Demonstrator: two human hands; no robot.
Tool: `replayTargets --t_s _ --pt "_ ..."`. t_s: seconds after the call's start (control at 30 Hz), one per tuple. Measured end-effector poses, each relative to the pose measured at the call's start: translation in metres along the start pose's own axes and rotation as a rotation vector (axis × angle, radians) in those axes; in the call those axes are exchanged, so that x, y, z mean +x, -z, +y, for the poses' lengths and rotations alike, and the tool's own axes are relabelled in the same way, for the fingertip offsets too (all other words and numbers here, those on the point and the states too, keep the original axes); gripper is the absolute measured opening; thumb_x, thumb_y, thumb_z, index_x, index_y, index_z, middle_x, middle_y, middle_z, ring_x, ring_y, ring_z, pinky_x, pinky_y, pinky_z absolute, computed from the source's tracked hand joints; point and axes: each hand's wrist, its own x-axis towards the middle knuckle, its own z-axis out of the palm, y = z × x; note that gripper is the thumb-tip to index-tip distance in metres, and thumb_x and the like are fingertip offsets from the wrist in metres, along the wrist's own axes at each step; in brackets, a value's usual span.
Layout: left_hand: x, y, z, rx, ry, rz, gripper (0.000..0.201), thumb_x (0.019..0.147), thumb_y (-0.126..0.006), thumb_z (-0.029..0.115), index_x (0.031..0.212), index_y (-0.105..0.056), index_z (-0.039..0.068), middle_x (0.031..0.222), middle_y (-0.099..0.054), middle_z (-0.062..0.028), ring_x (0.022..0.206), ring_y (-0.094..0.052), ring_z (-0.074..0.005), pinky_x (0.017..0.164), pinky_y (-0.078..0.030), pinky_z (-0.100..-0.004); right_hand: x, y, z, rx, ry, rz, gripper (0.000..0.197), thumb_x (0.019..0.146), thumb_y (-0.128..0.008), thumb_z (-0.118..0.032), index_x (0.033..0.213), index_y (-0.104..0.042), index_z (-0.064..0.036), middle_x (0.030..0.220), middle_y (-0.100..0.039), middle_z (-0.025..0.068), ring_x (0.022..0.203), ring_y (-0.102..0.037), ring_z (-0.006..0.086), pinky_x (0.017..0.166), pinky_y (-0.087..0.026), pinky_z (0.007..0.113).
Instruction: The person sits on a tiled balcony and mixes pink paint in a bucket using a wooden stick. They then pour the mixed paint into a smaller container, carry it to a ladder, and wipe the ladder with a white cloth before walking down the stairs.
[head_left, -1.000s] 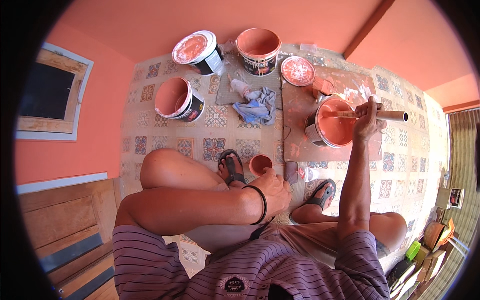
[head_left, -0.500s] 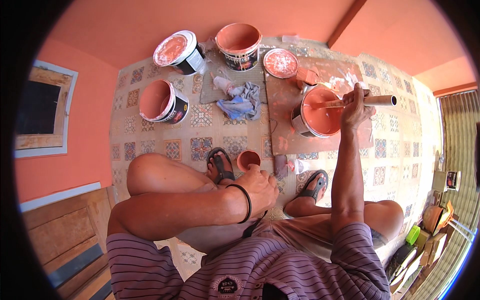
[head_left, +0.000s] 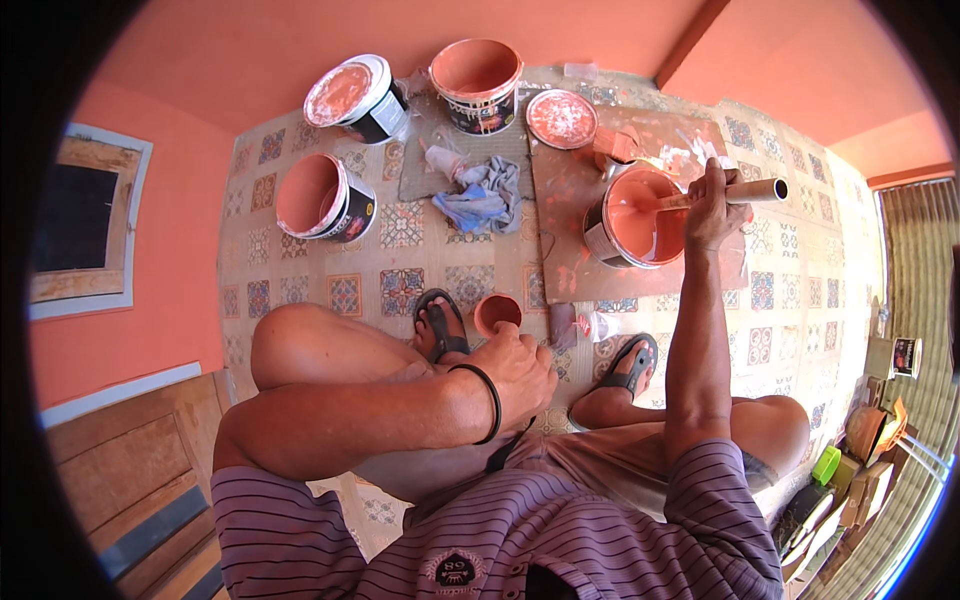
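Note:
My right hand [head_left: 712, 208] is closed round a pale stick [head_left: 762, 191] with a hollow upper end. Its lower end dips into salmon-coloured paint [head_left: 632, 222] inside a bucket [head_left: 603, 240]. That bucket stands on a stained brown board [head_left: 590, 285] to the right. My left hand [head_left: 515, 378] is curled over my lap, its fingertips at the near rim of a small reddish cup [head_left: 496, 312]. The hand covers the cup's near side, and whatever lies inside the palm is hidden. Both feet, in dark sandals, flank the cup.
Two open paint buckets [head_left: 476, 80] [head_left: 325, 198] and one lidded bucket [head_left: 355, 98] stand at the far left. A paint-smeared lid [head_left: 562, 119] lies beyond the working bucket. Blue-grey rags [head_left: 485, 198] rest on a mat. A clear plastic bottle or cup [head_left: 600, 325] lies near my right foot.
The stick's lower end has swept rightward through the paint, and its upper end has shifted slightly left. My left hand keeps its place by the cup. The whole view has shifted a little.

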Motion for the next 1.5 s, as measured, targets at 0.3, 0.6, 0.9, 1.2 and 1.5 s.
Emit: replayTargets --t_s 0.3,0.6,0.9,1.2,1.5 --pt "-0.001 0.003 0.0 0.026 -0.004 -0.006 0.025 0.092 -0.064 0.023 0.109 -0.073 0.006 0.098 -0.069 -0.007 0.093 -0.067 -0.0226 0.076 -0.048 -0.0416 0.001 -0.005 -0.005 0.17 -0.201 -0.031 0.035 0.095 -0.071 -0.011 0.071 -0.046 -0.0118 0.055 -0.044 -0.0002 0.045 -0.04 0.0093 0.045 -0.036 0.028" --pt "-0.003 0.005 0.002 0.006 0.012 0.002 0.024 0.091 -0.063 0.021 0.108 -0.071 0.007 0.098 -0.068 -0.0066 0.093 -0.067 -0.0238 0.077 -0.048 -0.0408 0.012 0.003 -0.01 -0.118 -0.2 -0.062 0.036 0.094 -0.071 -0.008 0.071 -0.045 -0.0122 0.058 -0.044 -0.0009 0.048 -0.04 0.0082 0.047 -0.036 0.028" --pt "-0.006 0.006 0.001 -0.005 0.012 0.005 0.023 0.091 -0.062 0.019 0.108 -0.07 0.007 0.098 -0.067 -0.0063 0.093 -0.066 -0.0239 0.077 -0.047 -0.0392 0.005 0.008 -0.002 0.121 -0.03 0.099 0.035 0.095 -0.068 -0.005 0.073 -0.042 -0.0126 0.057 -0.041 -0.0006 0.046 -0.038 0.0094 0.046 -0.035 0.028" --pt "-0.002 0.005 0.003 -0.053 0.008 -0.003 0.026 0.091 -0.064 0.021 0.11 -0.073 0.004 0.101 -0.07 -0.0094 0.095 -0.069 -0.0264 0.082 -0.052 -0.0484 0.009 0.014 0.002 0.246 -0.163 0.183 0.034 0.096 -0.068 -0.006 0.071 -0.045 -0.0108 0.057 -0.042 0.0 0.048 -0.042 0.0114 0.049 -0.041 0.031" --pt "-0.003 0.014 0.005 -0.075 0.021 -0.108 0.027 0.095 -0.064 0.02 0.113 -0.077 0.004 0.111 -0.073 -0.0134 0.105 -0.071 -0.0309 0.09 -0.053 -0.0539 0.049 0.042 -0.014 -0.717 -0.244 -0.339 0.045 0.087 -0.077 -0.04 0.107 -0.077 0.0008 0.094 -0.073 0.0107 0.092 -0.068 0.0199 0.073 -0.053 0.035"
